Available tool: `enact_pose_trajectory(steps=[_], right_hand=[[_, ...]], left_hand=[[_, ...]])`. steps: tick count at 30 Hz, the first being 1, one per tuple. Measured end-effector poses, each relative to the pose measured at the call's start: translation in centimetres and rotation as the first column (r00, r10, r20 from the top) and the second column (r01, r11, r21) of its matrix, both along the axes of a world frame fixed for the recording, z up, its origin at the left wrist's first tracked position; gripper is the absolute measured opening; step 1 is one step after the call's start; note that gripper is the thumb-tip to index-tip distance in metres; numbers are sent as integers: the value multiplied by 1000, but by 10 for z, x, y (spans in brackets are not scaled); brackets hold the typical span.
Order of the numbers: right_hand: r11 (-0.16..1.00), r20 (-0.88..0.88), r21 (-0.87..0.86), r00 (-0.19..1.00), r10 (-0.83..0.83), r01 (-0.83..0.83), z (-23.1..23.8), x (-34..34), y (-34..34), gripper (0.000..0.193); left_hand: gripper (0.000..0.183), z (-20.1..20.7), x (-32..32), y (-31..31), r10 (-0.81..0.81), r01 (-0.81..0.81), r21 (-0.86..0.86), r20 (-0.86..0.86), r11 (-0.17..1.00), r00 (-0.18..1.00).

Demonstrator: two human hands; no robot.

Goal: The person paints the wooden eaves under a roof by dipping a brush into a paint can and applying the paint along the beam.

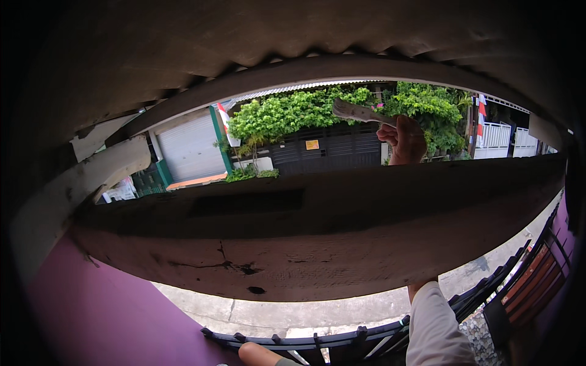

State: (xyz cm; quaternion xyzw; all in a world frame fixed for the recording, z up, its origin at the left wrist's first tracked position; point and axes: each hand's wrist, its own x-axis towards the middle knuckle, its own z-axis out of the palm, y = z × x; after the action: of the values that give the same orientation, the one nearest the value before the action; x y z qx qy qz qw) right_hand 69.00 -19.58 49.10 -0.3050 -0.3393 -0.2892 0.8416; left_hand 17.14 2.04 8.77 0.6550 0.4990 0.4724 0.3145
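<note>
My right arm (436,323) rises from the lower edge and passes behind a thick beam (293,262). Above the beam, my right hand (408,141) comes back into sight with its fingers closed. It grips a flat, grey-brown hand tool (360,113) whose broader end points left; whether this is a brush or a scraper I cannot tell. The tool is held up in the gap between the beam and the roof edge, touching neither as far as I can see. My left hand is out of sight.
The beam's pinkish face has cracks and a hole. Corrugated roofing (281,36) hangs low overhead. Below are a dark metal railing (360,335) and a purple wall (104,305). Across the street stand leafy shrubs (287,116), a dark gate (342,152) and a roller shutter (190,146).
</note>
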Motion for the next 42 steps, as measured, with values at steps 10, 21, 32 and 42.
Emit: enact_pose_trajectory(steps=[10,21,32,42], right_hand=[[925,314,41,874,-371,378,81,-14,-35,19],[750,375,230,655,-656,620,82,-20,-53,3],[592,235,155,553,-799,791,89,4,-90,8],[18,392,274,-95,-915,961,76,-16,-45,11]], left_hand=[[52,-9,7,-23,-55,53,-62,-24,997,998],[50,-12,6,-31,-61,58,-83,-37,995,997],[48,-16,3,-36,-78,74,-104,-41,992,996],[50,-14,13,-33,-102,100,-73,-29,992,994]])
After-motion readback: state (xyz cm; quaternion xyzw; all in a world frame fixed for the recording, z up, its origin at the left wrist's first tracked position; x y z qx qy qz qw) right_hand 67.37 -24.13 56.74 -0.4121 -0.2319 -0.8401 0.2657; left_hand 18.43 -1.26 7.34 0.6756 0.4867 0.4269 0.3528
